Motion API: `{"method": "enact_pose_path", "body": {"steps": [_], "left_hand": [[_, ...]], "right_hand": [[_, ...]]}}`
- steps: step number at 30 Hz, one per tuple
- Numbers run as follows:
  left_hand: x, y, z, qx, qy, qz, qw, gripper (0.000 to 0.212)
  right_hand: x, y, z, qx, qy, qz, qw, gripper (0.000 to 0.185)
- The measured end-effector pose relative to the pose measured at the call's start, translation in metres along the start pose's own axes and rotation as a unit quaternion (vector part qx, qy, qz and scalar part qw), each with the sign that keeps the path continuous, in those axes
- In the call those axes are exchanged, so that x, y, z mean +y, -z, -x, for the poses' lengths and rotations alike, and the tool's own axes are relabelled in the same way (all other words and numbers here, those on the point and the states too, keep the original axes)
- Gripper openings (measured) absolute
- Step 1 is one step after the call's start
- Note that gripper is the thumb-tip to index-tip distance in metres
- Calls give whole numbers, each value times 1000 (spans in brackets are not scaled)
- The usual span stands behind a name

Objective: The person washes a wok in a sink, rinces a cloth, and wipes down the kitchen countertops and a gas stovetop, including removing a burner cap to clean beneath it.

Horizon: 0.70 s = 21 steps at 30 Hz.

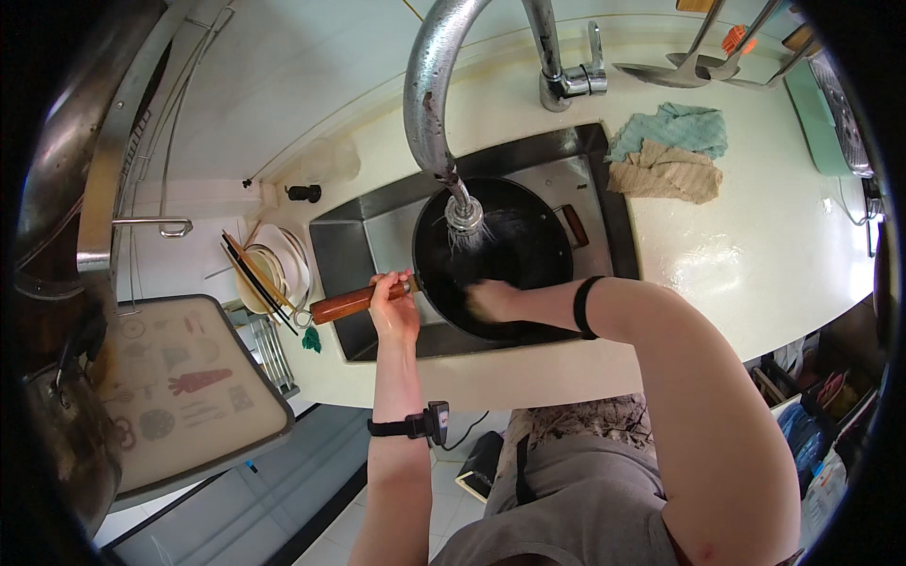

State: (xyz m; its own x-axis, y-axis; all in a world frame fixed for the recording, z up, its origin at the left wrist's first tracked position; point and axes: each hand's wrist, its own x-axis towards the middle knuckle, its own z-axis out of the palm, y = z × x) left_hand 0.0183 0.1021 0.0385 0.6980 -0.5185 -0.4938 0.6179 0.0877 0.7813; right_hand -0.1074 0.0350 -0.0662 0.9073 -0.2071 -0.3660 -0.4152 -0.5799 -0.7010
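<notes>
A black wok (524, 240) sits in the dark-rimmed steel sink (396, 240). My left hand (395, 308) grips its long wooden handle (347, 304) close to the pan, at the near left. Inside the wok, my right hand (492, 303) is down near the close side wall and blurred by motion. Whether it holds anything there is hidden. Water sprays into the pan from the faucet head (465, 216) above it. A small wooden side handle (575, 226) sticks out on the wok's far right.
A green cloth (672, 131) and a tan cloth (665, 172) lie right of the sink. Stacked bowls (272, 269) with chopsticks (258, 279) stand at left, near a patterned tray (198, 382). Metal ladles (679, 71) hang at back right. The curved faucet neck (428, 92) arches overhead.
</notes>
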Motion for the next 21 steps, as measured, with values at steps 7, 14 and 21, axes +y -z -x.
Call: {"method": "enact_pose_path", "body": {"steps": [7, 14, 21], "left_hand": [[10, 8, 5, -8, -4, -34, 999, 14], [-6, 0, 12, -11, 14, -18, 1000, 14], [-7, -16, 17, -62, -15, -28, 998, 12]], "right_hand": [[34, 79, -64, 363, -120, -8, 924, 22], [66, 39, 20, 35, -367, 145, 918, 36], [49, 73, -4, 130, -53, 151, 979, 29]]}}
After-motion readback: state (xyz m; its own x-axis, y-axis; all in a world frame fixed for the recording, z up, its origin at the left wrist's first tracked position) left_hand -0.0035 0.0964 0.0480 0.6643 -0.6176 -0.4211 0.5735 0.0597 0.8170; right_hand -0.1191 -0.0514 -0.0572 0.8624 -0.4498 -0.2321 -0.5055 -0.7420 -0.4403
